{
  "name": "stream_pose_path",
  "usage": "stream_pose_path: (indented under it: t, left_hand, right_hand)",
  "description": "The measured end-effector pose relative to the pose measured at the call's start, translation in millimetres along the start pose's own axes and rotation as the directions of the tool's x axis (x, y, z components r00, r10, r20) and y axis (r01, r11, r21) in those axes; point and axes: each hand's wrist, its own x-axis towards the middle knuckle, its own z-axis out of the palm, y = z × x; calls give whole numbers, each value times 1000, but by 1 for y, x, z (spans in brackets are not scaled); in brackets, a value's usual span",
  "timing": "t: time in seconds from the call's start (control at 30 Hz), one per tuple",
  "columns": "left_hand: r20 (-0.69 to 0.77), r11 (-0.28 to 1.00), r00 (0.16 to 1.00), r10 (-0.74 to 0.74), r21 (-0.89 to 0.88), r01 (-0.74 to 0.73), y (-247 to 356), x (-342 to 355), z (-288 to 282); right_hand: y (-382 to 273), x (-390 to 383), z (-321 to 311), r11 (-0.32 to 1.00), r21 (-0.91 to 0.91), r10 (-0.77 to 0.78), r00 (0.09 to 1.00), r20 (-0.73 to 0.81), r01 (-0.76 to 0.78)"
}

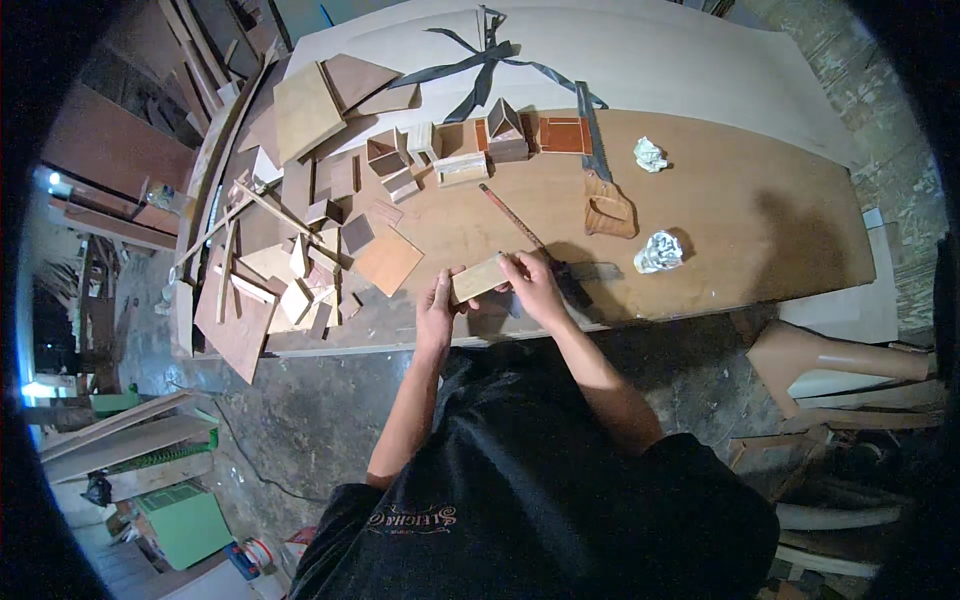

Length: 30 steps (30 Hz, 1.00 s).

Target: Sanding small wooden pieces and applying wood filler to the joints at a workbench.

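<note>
A small rectangular piece of pale wood [478, 281] is held between my two hands, close to the near edge of the table. My left hand [437, 306] is closed around its left end. My right hand [533, 288] grips the right end, thumb on top near the corner. Just beyond the hands lies a slim reddish-brown stick-like tool [511, 216]; its near end is in shadow by my right hand. A square orange-tan wood panel [390, 261] rests to the left. Farther right is a handsaw [609, 211] with a wooden handle, its blade pointing away from me.
Small wooden boxes [386, 151] and a reddish-brown panel [565, 135] line the middle of the table. Wood offcuts [297, 300] pile up on the left, beside larger boards [309, 112]. Black straps [487, 66] lie at the back. Crumpled white balls [659, 252] sit on the right.
</note>
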Motion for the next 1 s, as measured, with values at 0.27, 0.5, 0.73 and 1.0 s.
stream_pose_path:
  t: [0.27,0.5,0.73,1.0]
  left_hand:
    - [-141,973,990,-2,-228,-31,-10,-3,-22]
    - [-132,929,988,-82,-369,28,-24,-8,-33]
    - [-180,907,977,-115,-420,30,-30,-9,-44]
    - [-128,858,975,-181,-504,93,-37,-5,-32]
  right_hand:
    - [-5,-22,18,932,-316,-131,978,162,177]
    - [17,-19,25,870,-315,-326,922,209,379]
    - [2,-28,19,894,-314,-254,940,229,318]
    - [-12,-23,12,775,-370,-470,858,207,513]
